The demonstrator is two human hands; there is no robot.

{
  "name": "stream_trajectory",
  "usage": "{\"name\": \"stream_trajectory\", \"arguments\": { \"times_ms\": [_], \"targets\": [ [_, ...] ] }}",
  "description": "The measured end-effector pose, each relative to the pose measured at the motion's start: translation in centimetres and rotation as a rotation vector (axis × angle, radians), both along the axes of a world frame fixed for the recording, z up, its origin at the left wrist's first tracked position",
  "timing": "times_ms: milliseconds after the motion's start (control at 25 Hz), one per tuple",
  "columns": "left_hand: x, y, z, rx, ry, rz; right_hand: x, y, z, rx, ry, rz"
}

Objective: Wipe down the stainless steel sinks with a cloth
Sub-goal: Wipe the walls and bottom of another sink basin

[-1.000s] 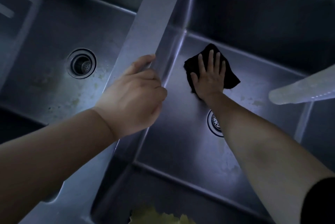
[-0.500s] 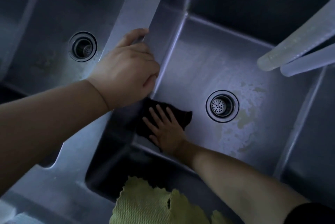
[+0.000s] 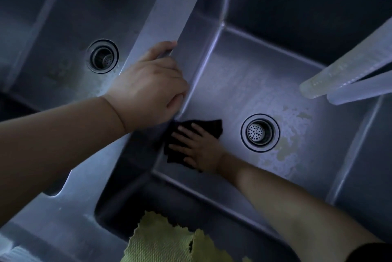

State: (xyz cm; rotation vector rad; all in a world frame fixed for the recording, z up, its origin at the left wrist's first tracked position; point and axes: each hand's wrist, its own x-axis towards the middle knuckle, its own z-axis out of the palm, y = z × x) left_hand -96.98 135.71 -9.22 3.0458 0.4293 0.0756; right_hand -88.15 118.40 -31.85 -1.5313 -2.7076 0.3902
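Observation:
Two stainless steel sink basins lie below me, split by a flat steel divider (image 3: pixel 169 11). My right hand (image 3: pixel 198 147) lies flat with spread fingers on a black cloth (image 3: pixel 214 127), pressing it onto the floor of the right basin (image 3: pixel 244 83) near its front left corner. My left hand (image 3: pixel 151 85) grips the divider's edge, its fingers curled over into the right basin. The right drain (image 3: pixel 259 132) sits just right of the cloth, with pale stains around it. The left basin (image 3: pixel 63 28) has its own drain (image 3: pixel 102 56).
Two translucent tubes (image 3: pixel 347 75) reach in from the right above the right basin. A yellow-green cloth (image 3: pixel 167 242) hangs over the near rim at the bottom. The steel front ledge (image 3: pixel 70 215) runs along the lower left.
My right hand swept the black cloth from the back of the right basin to its front left corner, then turned its fingers further left. My left hand kept its grip on the divider.

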Motion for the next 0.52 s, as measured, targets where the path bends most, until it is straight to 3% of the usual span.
{"name": "stream_trajectory", "arguments": {
  "times_ms": [240,520],
  "targets": [
    [0.1,0.2,0.0,-0.008,-0.024,0.000,10.2,9.1,1.0,0.035,-0.149,-0.401],
    [0.1,0.5,-0.5,0.000,-0.028,0.011,14.5,15.5,1.5,-0.003,-0.192,-0.724]
  ]
}}
